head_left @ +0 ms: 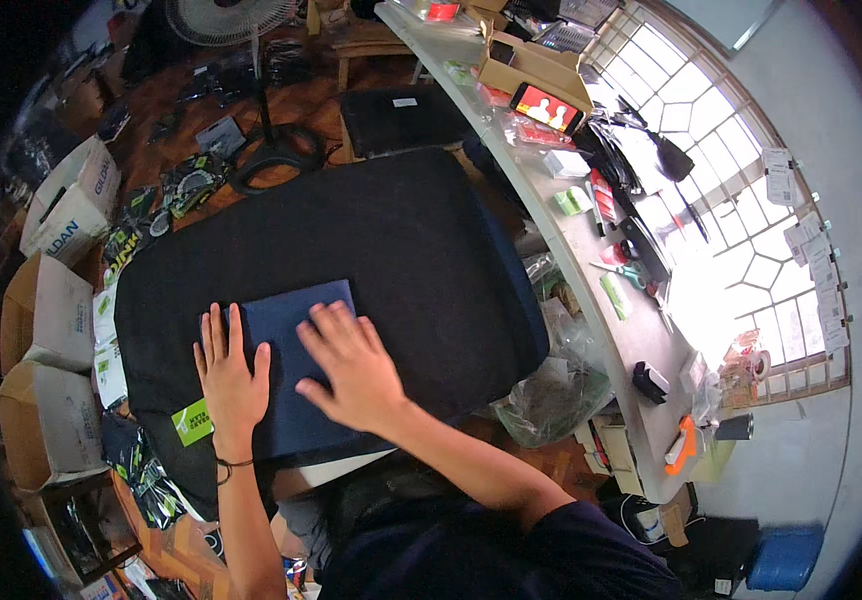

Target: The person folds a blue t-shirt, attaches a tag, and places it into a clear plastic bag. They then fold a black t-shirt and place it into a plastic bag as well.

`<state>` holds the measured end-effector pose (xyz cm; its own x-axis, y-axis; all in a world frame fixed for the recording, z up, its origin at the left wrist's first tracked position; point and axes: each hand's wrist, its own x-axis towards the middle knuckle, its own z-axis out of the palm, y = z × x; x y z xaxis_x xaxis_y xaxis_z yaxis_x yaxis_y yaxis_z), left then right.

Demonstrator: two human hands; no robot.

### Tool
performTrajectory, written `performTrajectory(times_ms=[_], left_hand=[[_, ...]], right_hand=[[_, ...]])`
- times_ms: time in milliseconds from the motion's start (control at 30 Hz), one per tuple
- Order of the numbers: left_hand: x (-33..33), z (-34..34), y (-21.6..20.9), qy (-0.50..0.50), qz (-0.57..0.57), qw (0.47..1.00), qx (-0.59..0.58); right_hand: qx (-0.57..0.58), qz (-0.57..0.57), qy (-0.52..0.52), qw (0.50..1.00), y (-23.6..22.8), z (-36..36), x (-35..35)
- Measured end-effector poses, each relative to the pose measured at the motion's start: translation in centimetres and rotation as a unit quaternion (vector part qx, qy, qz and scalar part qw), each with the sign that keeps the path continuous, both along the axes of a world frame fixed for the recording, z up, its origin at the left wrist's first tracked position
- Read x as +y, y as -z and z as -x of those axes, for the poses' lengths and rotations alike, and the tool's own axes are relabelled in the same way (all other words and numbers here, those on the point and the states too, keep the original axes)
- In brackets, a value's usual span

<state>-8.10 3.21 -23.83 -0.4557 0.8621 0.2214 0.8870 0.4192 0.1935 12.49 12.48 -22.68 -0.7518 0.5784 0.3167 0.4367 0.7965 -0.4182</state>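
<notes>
A flat navy rectangle (289, 400), which looks like a folded piece of fabric, lies on the black cloth-covered table (401, 240). My left hand (233, 380) rests flat along its left edge, fingers stretched out and pointing away from me. Over its right part my right hand (356, 370) is spread open, palm down, with its fingertips slightly blurred. Neither hand grips anything. Beside my left wrist, a bright green card (192, 422) with dark print sits on the black cloth.
Cardboard boxes (46, 420) and packets in dark plastic (141, 470) line the left side. A standing fan (266, 150) is beyond the table. Along the right runs a white counter (591, 290) holding a phone (548, 108), scissors (623, 270) and an orange-handled tool (686, 440). Clear plastic bags (556, 400) hang below.
</notes>
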Motion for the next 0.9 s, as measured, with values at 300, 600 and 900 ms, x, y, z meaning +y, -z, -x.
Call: performTrajectory(times_ms=[300, 600, 900], left_hand=[[1.9, 7.6, -3.9, 0.142, 0.040, 0.982, -0.121], [7.2, 14.1, -8.3, 0.199, 0.319, 0.899, -0.223], [4.4, 12.6, -23.8, 0.283, 0.072, 0.949, -0.121]], right_hand=[[-0.057, 0.127, 0.021, 0.990, -1.5, 0.1, 9.3], [-0.256, 0.297, -0.095, 0.915, -5.1, 6.1, 15.5], [-0.140, 0.082, -0.217, 0.963, -19.5, 4.6, 16.8]])
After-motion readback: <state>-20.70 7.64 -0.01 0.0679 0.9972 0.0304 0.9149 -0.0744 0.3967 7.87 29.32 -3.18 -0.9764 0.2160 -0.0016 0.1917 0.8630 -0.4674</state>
